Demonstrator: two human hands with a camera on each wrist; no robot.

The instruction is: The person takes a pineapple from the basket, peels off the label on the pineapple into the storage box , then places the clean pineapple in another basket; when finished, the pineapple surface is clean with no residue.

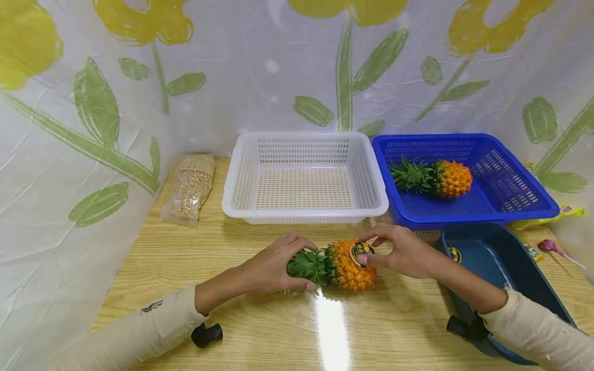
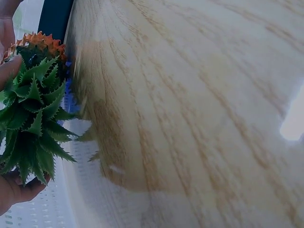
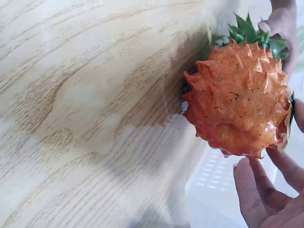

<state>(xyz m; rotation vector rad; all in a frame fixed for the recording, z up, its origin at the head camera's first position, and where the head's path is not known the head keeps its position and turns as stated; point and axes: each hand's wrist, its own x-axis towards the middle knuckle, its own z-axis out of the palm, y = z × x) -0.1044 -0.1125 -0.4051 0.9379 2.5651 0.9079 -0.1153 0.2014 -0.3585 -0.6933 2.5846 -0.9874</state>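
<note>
A small orange pineapple (image 1: 345, 273) with a green leafy crown lies on its side on the wooden table, crown to the left. My left hand (image 1: 278, 265) holds the crown (image 2: 33, 114) between thumb and fingers. At the other end, my right hand (image 1: 403, 252) has its fingers curled about the base, with the thumb on a round black-and-gold label (image 1: 357, 252). Seen from the right wrist, the fruit's spiky orange body (image 3: 237, 99) faces the camera, and the fingertips (image 3: 244, 166) are right at its edge.
Behind the hands stands a white basket (image 1: 303, 213). Right of it, a blue basket (image 1: 482, 214) holds another pineapple (image 1: 452, 179). A dark tray (image 1: 487, 247) with a similar label (image 1: 455, 254) inside lies under my right forearm. A bag of beans (image 1: 190, 188) lies left; a lollipop (image 1: 549, 246) lies far right.
</note>
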